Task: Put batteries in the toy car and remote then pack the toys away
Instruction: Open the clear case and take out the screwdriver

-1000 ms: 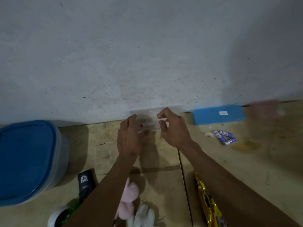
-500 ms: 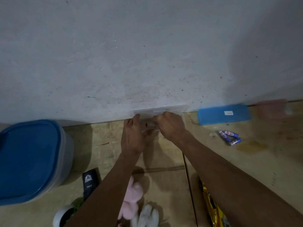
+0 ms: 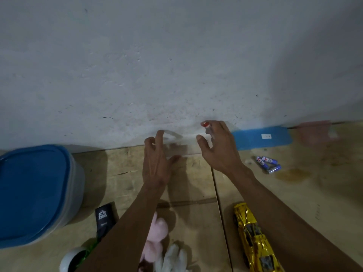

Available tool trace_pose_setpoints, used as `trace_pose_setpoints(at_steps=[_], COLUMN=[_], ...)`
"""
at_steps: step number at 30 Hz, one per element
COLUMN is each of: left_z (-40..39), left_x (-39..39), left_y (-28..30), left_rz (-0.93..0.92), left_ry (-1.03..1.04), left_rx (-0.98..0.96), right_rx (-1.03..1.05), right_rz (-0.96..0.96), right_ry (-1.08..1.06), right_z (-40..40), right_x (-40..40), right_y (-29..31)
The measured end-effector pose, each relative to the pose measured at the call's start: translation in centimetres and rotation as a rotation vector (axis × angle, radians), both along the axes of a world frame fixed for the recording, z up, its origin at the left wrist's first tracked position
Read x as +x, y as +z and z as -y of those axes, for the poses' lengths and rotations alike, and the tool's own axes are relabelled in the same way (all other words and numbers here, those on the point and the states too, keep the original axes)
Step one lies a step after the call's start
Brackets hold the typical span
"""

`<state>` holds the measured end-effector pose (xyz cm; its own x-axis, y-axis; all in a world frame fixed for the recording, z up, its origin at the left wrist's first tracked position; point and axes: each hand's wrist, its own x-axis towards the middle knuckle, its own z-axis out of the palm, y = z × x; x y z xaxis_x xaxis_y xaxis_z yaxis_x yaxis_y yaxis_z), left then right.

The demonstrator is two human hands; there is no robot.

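Batteries, blue-and-white with a red mark on the label, lie in a small loose cluster on the wooden floor, to the right of the right hand and just below a blue lid propped at the wall. The right hand pinches a small red-tipped tool, blurred, in curled fingers. The left hand grips a clear plastic case against the wall. The gold toy car lies beside the right forearm, well apart from the batteries.
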<state>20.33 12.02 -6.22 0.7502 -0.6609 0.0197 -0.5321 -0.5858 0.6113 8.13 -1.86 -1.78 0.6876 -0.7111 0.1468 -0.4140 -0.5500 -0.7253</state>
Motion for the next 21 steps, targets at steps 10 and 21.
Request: trace_pose_setpoints(at_steps=[10,21], left_z=[-1.3,-0.4], left_x=[0.2,0.7], left_y=[-0.4,0.9], left_rz=[0.166,0.017], left_ry=[-0.057,-0.020], left_rx=[0.238,0.118], right_rx=[-0.105,-0.171], right_rz=[-0.355,-0.426], right_ry=[0.030,0.036], right_z=[0.2,0.9], right_x=[-2.0,-1.5], right_y=[-2.4,-1.6])
